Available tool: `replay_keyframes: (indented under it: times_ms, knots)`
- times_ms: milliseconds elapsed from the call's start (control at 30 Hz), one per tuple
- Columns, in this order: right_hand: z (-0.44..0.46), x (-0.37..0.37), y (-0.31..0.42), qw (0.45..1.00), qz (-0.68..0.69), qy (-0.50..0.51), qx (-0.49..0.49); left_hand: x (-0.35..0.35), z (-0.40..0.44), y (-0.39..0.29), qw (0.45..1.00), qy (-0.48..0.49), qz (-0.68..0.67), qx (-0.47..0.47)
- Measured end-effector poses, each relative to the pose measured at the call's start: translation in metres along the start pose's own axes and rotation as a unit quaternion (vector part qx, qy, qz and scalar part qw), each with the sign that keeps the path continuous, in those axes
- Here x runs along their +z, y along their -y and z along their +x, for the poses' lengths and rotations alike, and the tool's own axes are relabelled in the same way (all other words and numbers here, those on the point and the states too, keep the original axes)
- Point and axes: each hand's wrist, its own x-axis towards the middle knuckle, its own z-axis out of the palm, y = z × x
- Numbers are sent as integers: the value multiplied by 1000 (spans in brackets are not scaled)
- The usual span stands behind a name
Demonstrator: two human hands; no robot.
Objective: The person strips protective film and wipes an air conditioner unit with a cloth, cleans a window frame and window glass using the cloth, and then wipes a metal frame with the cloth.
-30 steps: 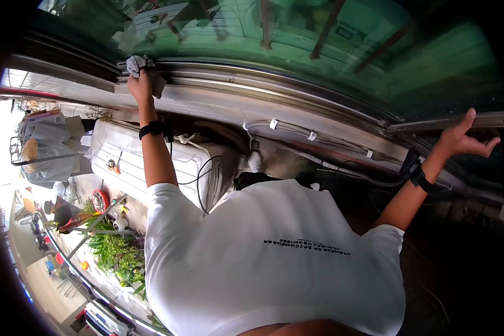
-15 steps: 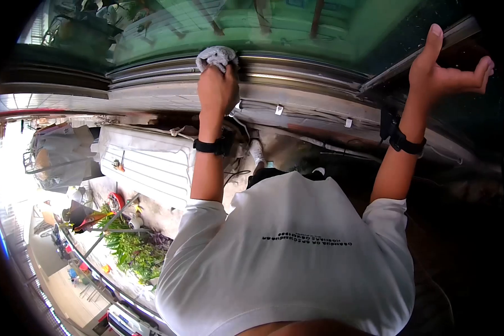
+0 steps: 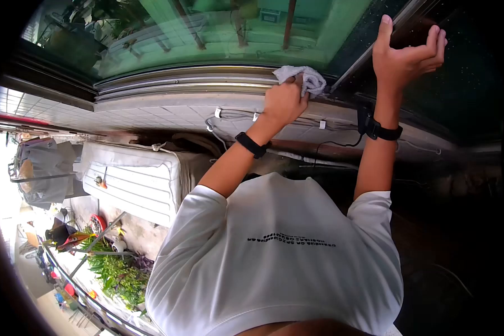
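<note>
My left hand (image 3: 285,102) is closed on a grey cloth (image 3: 313,82), which rests on the metal window track (image 3: 207,83) near the track's right end. Above the track, the green-tinted window glass (image 3: 218,33) shows reflections. My right hand (image 3: 403,59) is raised at the upper right, beside the slanting window frame edge (image 3: 355,67). Its thumb points up and its fingers are bent but apart, with nothing held. Whether this hand touches the dark glass behind it, I cannot tell.
Cables (image 3: 241,115) with white clips run along the wall under the track. A white ribbed panel (image 3: 131,182) stands at the left, near hanging grey bags (image 3: 45,168). Green plants (image 3: 120,274) grow at the lower left, beside metal bars.
My left hand has slid the cloth rightward along the track. My right hand has shifted left relative to my view, still spread. The view itself has also moved somewhat.
</note>
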Motion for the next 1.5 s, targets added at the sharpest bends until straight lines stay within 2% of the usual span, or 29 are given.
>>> replay_keyframes:
  times_ms: [33,333,433,500,533,600,633,667,700,767,833,867,1000,1133,1233,1433,1500]
  knots:
    - [3,-3,1,1000,-9,5,-7,-9,-2,8,1000,12,7,-16]
    - [6,-12,6,998,-8,54,16,-46,-30,93,986,-136,10,-91]
    - [8,-15,10,997,5,75,33,-61,-38,119,977,-155,8,-149]
    - [9,-16,14,996,1,72,44,-85,-46,128,969,-127,24,-210]
    - [6,-17,18,995,4,75,59,-77,-52,161,962,-152,32,-226]
    - [7,-7,16,996,2,59,69,-90,-55,183,944,-201,63,-253]
    - [3,-10,18,994,-2,71,79,-116,-56,162,941,-175,53,-286]
    - [2,-14,19,993,4,78,85,-124,-59,168,942,-162,115,-272]
    - [3,-13,19,993,12,78,90,-136,-58,158,944,-199,131,-229]
    - [4,-14,21,993,15,73,93,-176,-45,105,957,-224,98,-158]
    - [3,-14,22,993,14,70,99,-204,-31,48,943,-325,50,-56]
    - [5,-10,20,993,12,59,99,-222,-24,22,943,-328,57,-28]
    - [1,-9,21,992,17,56,109,-277,34,-53,870,-458,122,139]
    - [-1,-10,23,992,22,62,112,-312,106,-107,802,-523,96,272]
    - [-2,-9,21,992,21,56,110,-308,135,-128,779,-532,148,297]
    - [-5,-7,20,993,25,46,111,-265,130,-136,799,-476,207,305]
    - [-5,-7,20,992,26,43,112,-248,116,-135,834,-409,221,299]
